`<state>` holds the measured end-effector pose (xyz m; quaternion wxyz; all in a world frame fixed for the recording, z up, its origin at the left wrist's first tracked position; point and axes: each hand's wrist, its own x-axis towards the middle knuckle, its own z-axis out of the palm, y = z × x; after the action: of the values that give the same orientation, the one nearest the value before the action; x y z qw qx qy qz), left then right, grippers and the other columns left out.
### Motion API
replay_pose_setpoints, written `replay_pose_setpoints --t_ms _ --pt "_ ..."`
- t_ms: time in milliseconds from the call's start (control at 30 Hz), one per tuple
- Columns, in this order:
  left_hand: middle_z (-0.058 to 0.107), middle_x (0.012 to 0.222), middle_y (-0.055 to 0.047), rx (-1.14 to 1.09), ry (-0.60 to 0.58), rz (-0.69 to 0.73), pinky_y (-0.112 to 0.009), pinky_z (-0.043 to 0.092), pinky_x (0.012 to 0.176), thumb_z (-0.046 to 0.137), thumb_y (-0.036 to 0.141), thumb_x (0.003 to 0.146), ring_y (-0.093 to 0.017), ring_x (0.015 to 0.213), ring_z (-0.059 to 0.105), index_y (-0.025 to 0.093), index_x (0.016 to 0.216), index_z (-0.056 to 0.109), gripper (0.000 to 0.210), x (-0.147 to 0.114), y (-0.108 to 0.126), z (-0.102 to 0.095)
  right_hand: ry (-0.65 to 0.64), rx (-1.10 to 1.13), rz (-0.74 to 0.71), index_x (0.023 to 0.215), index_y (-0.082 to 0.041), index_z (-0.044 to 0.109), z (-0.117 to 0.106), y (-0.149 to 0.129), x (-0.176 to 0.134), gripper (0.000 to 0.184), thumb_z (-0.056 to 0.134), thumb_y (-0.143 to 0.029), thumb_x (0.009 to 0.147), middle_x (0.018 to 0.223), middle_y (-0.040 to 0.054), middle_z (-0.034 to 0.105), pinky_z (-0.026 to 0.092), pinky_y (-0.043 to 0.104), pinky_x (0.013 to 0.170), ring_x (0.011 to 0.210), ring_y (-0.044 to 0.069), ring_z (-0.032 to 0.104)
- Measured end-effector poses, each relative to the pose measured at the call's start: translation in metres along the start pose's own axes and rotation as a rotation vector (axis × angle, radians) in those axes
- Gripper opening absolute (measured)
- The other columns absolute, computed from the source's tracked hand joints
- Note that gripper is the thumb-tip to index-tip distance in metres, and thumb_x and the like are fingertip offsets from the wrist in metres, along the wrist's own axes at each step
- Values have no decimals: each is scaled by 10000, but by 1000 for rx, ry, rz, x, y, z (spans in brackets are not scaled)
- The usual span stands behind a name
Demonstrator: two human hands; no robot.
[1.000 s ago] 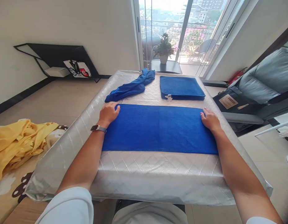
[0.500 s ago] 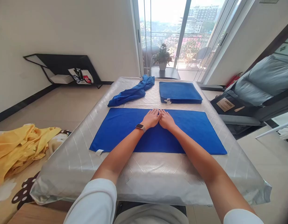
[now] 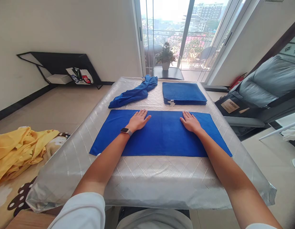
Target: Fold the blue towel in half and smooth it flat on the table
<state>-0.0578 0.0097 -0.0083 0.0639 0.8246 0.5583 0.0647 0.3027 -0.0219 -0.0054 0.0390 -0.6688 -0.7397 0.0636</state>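
Observation:
A blue towel lies spread flat across the table in front of me, its long side running left to right. On its left half my left hand rests palm down, fingers stretched out, a watch on the wrist. My right hand lies flat on the right half, also with fingers extended. Bare towel shows between the two hands. Behind it, on the right, sits a stack of folded blue towels with white tags at one corner. A crumpled blue towel lies at the back left.
A silvery quilted cover drapes the table. Yellow cloth is heaped at the left. A grey padded chair stands to the right. Beyond the table, a potted plant sits on a chair before the glass door.
My hands have slid apart from the towel's middle, the left one leftward and the right one rightward. The camera view has shifted slightly.

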Motion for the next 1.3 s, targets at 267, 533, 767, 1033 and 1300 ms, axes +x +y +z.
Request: replay_pose_setpoints --t_ms 267,533,767,1033,1300 --pt "242 1723 -158 25 31 -338 -520 194 1295 161 585 1066 -299 1605 206 106 1652 274 766 -39 -130 -18 53 -7 271 1653 -65 288 -8 114 -23 734 196 -505 1073 1719 173 270 215 490 1298 1596 285 241" --pt "222 1725 -179 30 43 -429 -509 197 1297 152 624 1056 -312 1605 201 58 1650 250 827 -42 -149 -20 9 9 283 1658 -20 244 -10 119 -20 795 175 -543 1064 1727 182 237 189 496 1308 1602 295 215" --pt "250 1715 -194 51 58 -412 -519 243 1280 160 590 1064 -320 1597 230 71 1645 272 787 -42 -153 -17 53 5 277 1653 -42 277 -8 118 -20 779 193 -546 1065 1723 178 255 193 488 1306 1597 296 235" --pt "224 1720 -209 15 39 -407 -519 191 1290 108 641 1049 -328 1605 197 48 1646 252 854 -43 -149 -20 59 13 284 1645 -71 311 -9 115 -21 747 217 -525 1060 1714 177 287 216 499 1296 1590 303 254" --pt "205 1722 -215 24 20 -402 -507 193 1292 144 614 1056 -323 1606 195 29 1644 239 835 -43 -148 -22 55 20 288 1645 -44 298 -7 117 -20 770 210 -534 1057 1723 177 261 183 487 1306 1600 298 222"
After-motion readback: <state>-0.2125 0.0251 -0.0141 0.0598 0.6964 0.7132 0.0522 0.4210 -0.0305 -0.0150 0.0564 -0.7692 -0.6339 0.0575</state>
